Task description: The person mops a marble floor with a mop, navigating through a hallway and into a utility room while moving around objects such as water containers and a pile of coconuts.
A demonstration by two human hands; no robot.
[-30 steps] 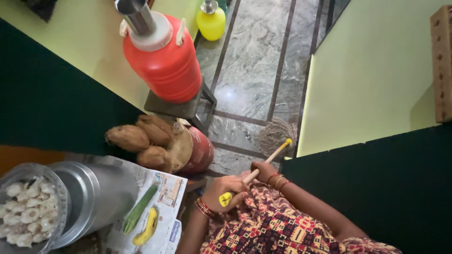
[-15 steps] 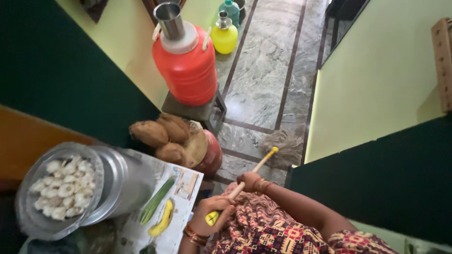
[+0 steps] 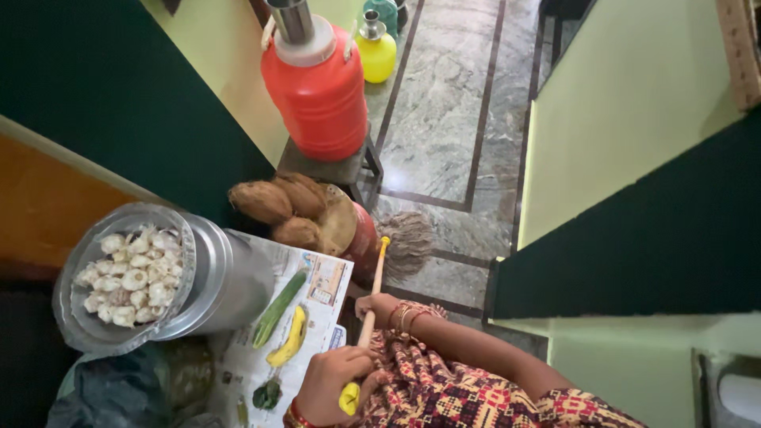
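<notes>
Both hands grip the mop stick (image 3: 369, 299) — left hand (image 3: 333, 379) wrapped near its yellow end, right hand (image 3: 377, 305) closed higher up — so the stringy mop head (image 3: 408, 242) pushes on the stone floor (image 3: 444, 119).

Left hand (image 3: 333, 380) fisted; right hand (image 3: 376, 307) fisted (2 closed)

The mop (image 3: 406, 242) has swung left across the stone floor (image 3: 444, 119), its stringy head now just beside the red pot under the coconuts (image 3: 277, 208). Its handle has turned near upright, and the left hand (image 3: 331, 384) has dropped lower and nearer the newspaper (image 3: 317, 317).
</notes>
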